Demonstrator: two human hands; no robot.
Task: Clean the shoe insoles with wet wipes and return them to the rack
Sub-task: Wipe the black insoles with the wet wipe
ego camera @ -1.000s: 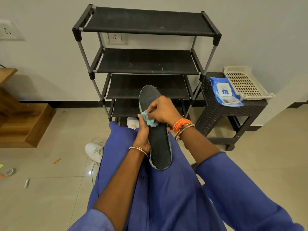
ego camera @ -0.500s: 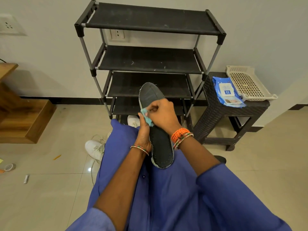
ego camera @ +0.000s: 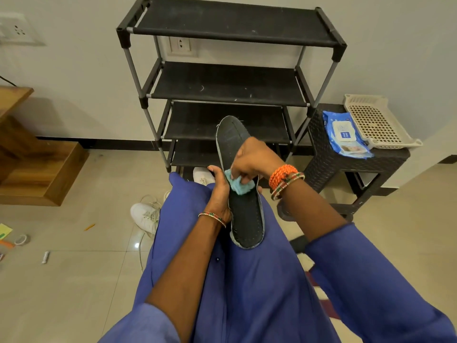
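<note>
A dark grey insole stands on my lap, heel end down on the blue cloth and toe end pointing up towards the rack. My left hand grips its left edge near the middle. My right hand pinches a crumpled light-blue wet wipe and presses it against the insole's middle. The black shoe rack stands against the wall straight ahead, its shelves bare. A blue wet-wipe pack lies on the dark side table to the right.
A dark woven side table also carries a cream plastic basket. White shoes lie on the floor: one left of my leg, another by the rack's foot. Wooden steps stand at the left. Small litter dots the left floor.
My right hand has slid the wipe a short way down the insole towards the middle. The left hand keeps its grip on the insole's edge.
</note>
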